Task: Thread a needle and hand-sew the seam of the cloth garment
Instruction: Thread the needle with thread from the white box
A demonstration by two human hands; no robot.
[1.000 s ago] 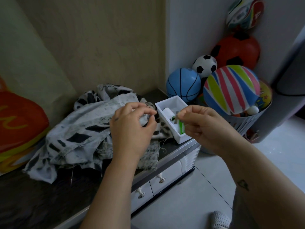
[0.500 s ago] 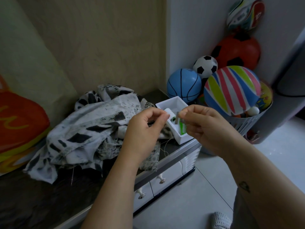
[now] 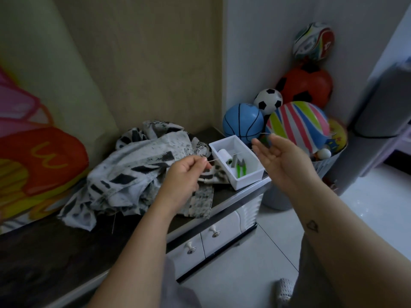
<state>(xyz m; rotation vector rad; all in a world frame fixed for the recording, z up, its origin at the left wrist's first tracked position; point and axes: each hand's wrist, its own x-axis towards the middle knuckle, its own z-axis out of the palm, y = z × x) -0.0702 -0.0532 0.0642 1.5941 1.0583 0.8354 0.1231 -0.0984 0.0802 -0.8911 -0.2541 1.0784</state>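
The black-and-white patterned cloth garment (image 3: 133,172) lies crumpled on the dark cabinet top (image 3: 44,252). My left hand (image 3: 184,176) hovers over its right edge and pinches a thin needle (image 3: 224,157) that points right, across the white box (image 3: 249,178). In the box sit a white thread spool (image 3: 223,154) and green snips (image 3: 240,170). My right hand (image 3: 280,156) is raised to the right of the box with its fingers stretched out. A short end of thread (image 3: 264,133) sticks out at its thumb tip, held there.
A basket right of the cabinet holds several balls, among them a blue one (image 3: 242,123) and a striped one (image 3: 298,125). An orange printed bag (image 3: 33,165) leans at the left. White drawers (image 3: 213,238) sit below the top, above a tiled floor.
My hands were close together over the box. Now they have drawn apart: the left moved left and down with the needle, the right moved right and up with its fingers spread.
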